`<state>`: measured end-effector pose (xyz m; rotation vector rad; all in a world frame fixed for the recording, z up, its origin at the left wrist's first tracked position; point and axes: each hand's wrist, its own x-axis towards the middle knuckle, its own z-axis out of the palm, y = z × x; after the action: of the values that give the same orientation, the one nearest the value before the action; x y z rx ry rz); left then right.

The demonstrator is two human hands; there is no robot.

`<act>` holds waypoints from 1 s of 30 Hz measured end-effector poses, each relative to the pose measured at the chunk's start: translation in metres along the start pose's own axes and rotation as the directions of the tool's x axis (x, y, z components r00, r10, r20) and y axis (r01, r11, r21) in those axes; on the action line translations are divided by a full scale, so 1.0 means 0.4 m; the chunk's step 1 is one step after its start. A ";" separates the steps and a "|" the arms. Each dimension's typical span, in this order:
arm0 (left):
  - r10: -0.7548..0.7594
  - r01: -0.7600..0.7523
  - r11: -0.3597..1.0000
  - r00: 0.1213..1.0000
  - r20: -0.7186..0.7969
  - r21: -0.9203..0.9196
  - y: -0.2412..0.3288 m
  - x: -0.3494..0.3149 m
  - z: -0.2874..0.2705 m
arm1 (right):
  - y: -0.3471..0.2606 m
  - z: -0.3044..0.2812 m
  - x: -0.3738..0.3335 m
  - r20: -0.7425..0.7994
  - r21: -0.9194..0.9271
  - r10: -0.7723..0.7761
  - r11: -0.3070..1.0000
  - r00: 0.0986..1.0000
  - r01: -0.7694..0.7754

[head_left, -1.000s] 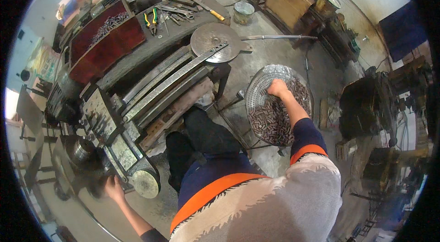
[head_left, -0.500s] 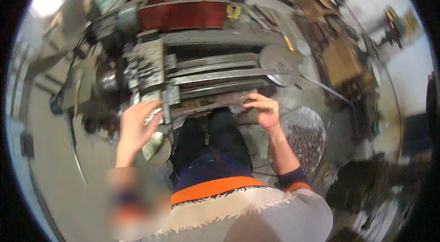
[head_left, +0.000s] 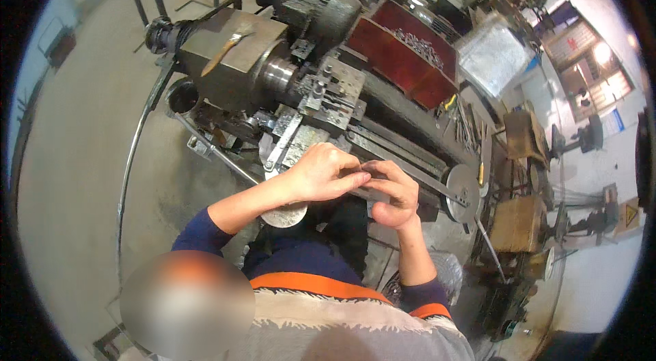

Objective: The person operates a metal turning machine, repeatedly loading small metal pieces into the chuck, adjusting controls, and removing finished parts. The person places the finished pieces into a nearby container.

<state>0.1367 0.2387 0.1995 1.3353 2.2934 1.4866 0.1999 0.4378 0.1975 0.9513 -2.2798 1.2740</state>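
Observation:
My left hand (head_left: pixel 324 171) and my right hand (head_left: pixel 398 196) meet in front of a small metal lathe, their fingertips pressed together. Whatever is pinched between them is too small and too covered to make out. Beneath the hands runs the lathe bed (head_left: pixel 393 149), with its long rails. Just beyond my left hand sits the greasy carriage with its tool post (head_left: pixel 331 91). A shiny round spindle end (head_left: pixel 279 76) shows to the left of it. Below my left wrist is a pale round handwheel (head_left: pixel 285 216).
Behind the bed stands a red tray (head_left: pixel 393 60) of small metal parts, beside a silver box (head_left: pixel 497 53). A brush (head_left: pixel 225 55) lies on the headstock. At the bed's right end is a round plate (head_left: pixel 462 191). A metal rod (head_left: pixel 229 163) juts out on the left.
My hands were apart and have come together, the left moving right. My right hand had a small dark piece at its fingertips. The view has turned, so the lathe now lies slanted.

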 end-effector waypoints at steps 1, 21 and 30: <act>0.015 -0.015 1.000 1.000 -0.020 0.007 -0.006 -0.005 -0.013 | -0.002 0.000 0.025 0.063 -0.020 -0.008 1.000 0.998 0.009; -0.427 0.780 0.202 0.615 -0.663 0.593 -0.085 -0.591 -0.567 | 0.260 0.235 0.488 0.433 -0.758 0.440 0.650 0.786 0.054; -0.663 0.950 0.306 0.262 -0.701 0.066 -0.146 -0.836 -0.459 | 0.268 0.237 0.498 0.437 -0.683 0.450 0.730 0.779 -0.038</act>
<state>0.2127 -0.1334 0.1311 -0.6397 3.0011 0.8997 -0.0157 0.3208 0.2006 0.8319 -3.0949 0.1444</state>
